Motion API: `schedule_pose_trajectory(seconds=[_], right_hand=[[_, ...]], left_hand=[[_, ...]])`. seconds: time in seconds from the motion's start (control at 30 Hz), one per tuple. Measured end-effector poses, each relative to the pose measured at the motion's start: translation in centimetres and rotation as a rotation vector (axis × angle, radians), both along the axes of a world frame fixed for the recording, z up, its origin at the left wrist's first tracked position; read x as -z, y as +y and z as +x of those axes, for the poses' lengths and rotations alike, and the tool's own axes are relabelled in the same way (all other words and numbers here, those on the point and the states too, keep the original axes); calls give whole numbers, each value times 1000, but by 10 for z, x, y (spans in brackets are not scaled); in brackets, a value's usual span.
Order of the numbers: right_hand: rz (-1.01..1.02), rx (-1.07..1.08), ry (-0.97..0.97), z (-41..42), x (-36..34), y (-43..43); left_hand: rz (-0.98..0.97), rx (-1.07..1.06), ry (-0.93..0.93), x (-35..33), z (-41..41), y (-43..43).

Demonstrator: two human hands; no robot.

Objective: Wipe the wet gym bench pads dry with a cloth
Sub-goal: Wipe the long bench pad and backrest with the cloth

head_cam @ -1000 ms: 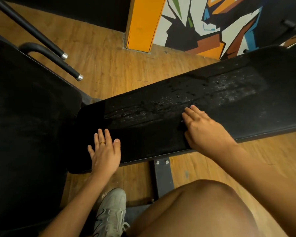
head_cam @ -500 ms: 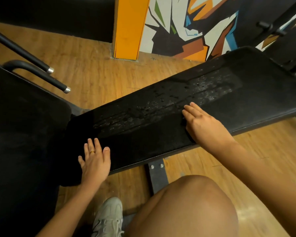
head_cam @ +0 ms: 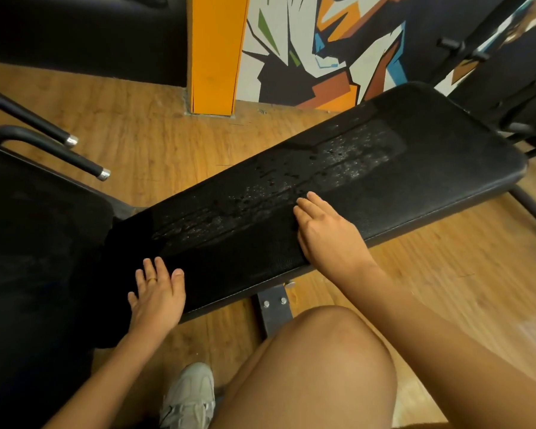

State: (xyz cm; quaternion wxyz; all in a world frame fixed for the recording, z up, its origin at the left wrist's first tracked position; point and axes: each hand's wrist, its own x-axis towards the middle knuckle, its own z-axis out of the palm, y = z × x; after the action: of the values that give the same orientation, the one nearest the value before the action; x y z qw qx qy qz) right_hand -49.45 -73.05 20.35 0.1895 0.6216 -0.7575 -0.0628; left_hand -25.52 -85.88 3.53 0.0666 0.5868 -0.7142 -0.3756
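A long black bench pad [head_cam: 430, 156] runs from lower left to upper right. A streaky wet patch [head_cam: 338, 168] with droplets lies along its middle. A black cloth [head_cam: 229, 267] is spread flat over the pad's near left part; its edges are hard to tell from the pad. My left hand [head_cam: 158, 292] rests flat on the cloth's near left end, fingers straight. My right hand [head_cam: 328, 236] presses flat on the cloth's right end, fingertips at the wet streak.
A second black pad [head_cam: 28, 258] fills the left side, with two black handle bars [head_cam: 59, 153] above it. A metal bracket [head_cam: 273, 308] sits under the bench. My knee [head_cam: 316, 366] and shoe [head_cam: 189, 397] are below. Machine frames [head_cam: 508, 88] stand at the far right.
The view has swung to show more of the pad's right end. Both hands stay flat on the cloth; my left hand has slid slightly left toward the pad's near edge.
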Motion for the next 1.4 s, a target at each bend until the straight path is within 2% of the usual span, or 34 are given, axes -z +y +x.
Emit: schedule_pose_trajectory(seconds=[0.1,0.2,0.33,0.43,0.6,0.73,0.87,1.13,1.4], right_hand=[[-13,32,16,-16,-12,8],[-53,117,43,-51,-33,19],[-95,280,41,-98,-70,36],[-114,323,9,-96,-72,38],[-55,245,4,-90,-64,40],[-10,191,-28,-116,-84,45],[-15,253,-31,-139,-115,40],[44,161,-78,-137,-111,65],[67,219,-86,-165,-125,-13]], left_hand=[[69,17,176,-36,-21,0],[-98,181,272,-75,-63,9],[-297,373,273,-94,-127,18],[-335,350,229,-90,-149,23],[-370,331,251,-81,-148,24],[-389,319,285,-78,-148,23],[-383,311,292,-76,-146,22],[-383,317,274,-74,-149,21],[-369,310,271,-73,-150,20]])
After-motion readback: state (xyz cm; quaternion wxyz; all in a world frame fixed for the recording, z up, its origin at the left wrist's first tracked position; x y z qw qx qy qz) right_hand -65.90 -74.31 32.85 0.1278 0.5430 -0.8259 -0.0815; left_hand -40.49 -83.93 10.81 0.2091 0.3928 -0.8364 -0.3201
